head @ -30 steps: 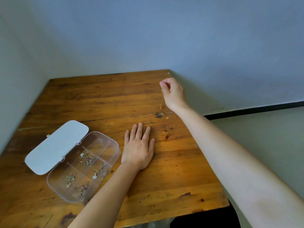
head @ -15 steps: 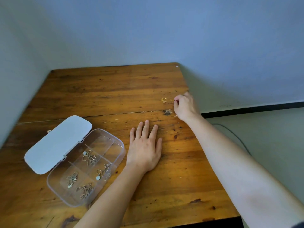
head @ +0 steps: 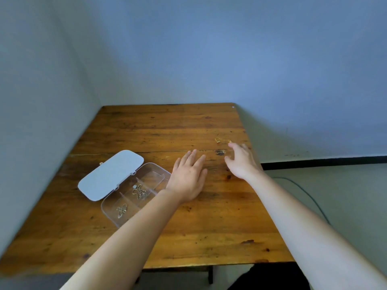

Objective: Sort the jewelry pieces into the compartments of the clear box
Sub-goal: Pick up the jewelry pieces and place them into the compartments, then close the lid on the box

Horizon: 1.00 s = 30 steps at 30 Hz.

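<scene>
While my left hand (head: 188, 177) lies flat on the wooden table (head: 209, 227), palm down and fingers spread, it holds nothing. It rests just beside the clear box (head: 136, 193), whose white lid (head: 111, 174) is swung fully open onto the tabletop. Small jewelry pieces (head: 139, 192) sit in separate compartments; my forearm hides the near ones. My right hand (head: 243, 162) hovers with fingers apart and empty, near a gold chain (head: 223, 140) lying on the table just beyond my fingertips, well apart from the box.
</scene>
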Each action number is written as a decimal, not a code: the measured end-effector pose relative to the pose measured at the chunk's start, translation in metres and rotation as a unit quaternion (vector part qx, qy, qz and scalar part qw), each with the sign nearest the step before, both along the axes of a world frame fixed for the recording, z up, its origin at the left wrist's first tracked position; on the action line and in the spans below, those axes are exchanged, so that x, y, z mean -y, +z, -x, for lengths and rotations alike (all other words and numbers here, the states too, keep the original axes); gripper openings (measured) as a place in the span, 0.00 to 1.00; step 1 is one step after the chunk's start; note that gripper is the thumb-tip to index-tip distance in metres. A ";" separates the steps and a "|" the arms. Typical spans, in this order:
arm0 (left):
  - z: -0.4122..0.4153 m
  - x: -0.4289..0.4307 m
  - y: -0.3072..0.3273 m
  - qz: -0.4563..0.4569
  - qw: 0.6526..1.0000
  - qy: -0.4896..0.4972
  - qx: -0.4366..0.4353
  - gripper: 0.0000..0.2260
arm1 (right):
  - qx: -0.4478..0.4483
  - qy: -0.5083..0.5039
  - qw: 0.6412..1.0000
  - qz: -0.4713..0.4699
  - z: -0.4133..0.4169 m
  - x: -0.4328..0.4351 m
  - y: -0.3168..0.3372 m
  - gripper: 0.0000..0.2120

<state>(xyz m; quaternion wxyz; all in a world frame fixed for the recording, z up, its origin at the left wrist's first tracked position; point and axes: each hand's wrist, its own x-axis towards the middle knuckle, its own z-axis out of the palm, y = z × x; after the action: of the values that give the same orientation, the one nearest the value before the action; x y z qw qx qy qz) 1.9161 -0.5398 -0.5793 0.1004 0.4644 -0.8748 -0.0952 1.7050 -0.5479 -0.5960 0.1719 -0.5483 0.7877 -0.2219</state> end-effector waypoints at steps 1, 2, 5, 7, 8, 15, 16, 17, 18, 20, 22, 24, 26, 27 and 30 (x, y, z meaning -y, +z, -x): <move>-0.011 -0.002 0.008 0.031 0.999 -0.004 0.000 0.23 | 0.007 0.007 1.000 0.001 -0.009 -0.005 0.000 0.26; -0.024 -0.004 0.014 0.058 0.998 -0.003 0.004 0.23 | 0.015 0.017 1.000 0.002 -0.018 -0.010 0.001 0.26; -0.071 -0.009 0.027 0.087 0.995 0.050 0.010 0.25 | 0.029 0.053 0.998 0.015 -0.053 -0.025 0.001 0.27; -0.107 -0.013 0.029 0.075 0.990 0.123 -0.014 0.26 | 0.053 0.071 0.996 0.020 -0.082 -0.038 0.003 0.30; -0.126 -0.015 0.028 0.064 0.982 0.171 -0.042 0.26 | 0.078 0.081 0.994 0.018 -0.098 -0.045 0.004 0.35; -0.209 -0.024 0.005 -0.117 0.790 0.462 -0.384 0.28 | 0.149 0.181 0.972 -0.025 -0.192 -0.092 -0.027 0.70; -0.212 -0.022 0.003 -0.143 0.751 0.476 -0.435 0.28 | 0.138 0.177 0.974 -0.023 -0.196 -0.095 -0.031 0.72; -0.213 -0.021 0.001 -0.162 0.713 0.484 -0.481 0.28 | 0.134 0.166 0.977 -0.022 -0.198 -0.095 -0.034 0.73; -0.214 -0.018 0.001 -0.179 0.673 0.489 -0.525 0.27 | 0.134 0.154 0.979 -0.021 -0.199 -0.096 -0.036 0.73; -0.215 -0.011 0.002 -0.197 0.602 0.494 -0.596 0.26 | 0.135 0.143 0.980 -0.016 -0.200 -0.094 -0.038 0.73; -0.217 -0.003 0.003 -0.194 0.565 0.512 -0.617 0.27 | 0.139 0.136 0.981 -0.013 -0.200 -0.094 -0.040 0.74; -0.219 0.001 0.005 -0.190 0.546 0.526 -0.624 0.27 | 0.142 0.131 0.981 -0.008 -0.200 -0.094 -0.042 0.74; -0.218 0.002 0.007 -0.178 0.549 0.534 -0.618 0.24 | 0.142 0.130 0.981 -0.007 -0.199 -0.093 -0.044 0.75; -0.218 0.000 0.008 -0.159 0.564 0.535 -0.609 0.22 | 0.141 0.131 0.981 -0.006 -0.198 -0.092 -0.044 0.75; -0.219 -0.008 0.016 -0.066 0.640 0.503 -0.577 0.16 | 0.129 0.136 0.982 -0.006 -0.198 -0.092 -0.044 0.74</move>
<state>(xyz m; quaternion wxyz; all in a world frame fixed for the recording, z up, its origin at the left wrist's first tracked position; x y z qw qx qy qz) 2.1356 -0.5318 -0.5628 0.5862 0.6888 -0.2618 -0.3366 1.9034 -0.4561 -0.6398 0.3043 -0.6161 0.6781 -0.2607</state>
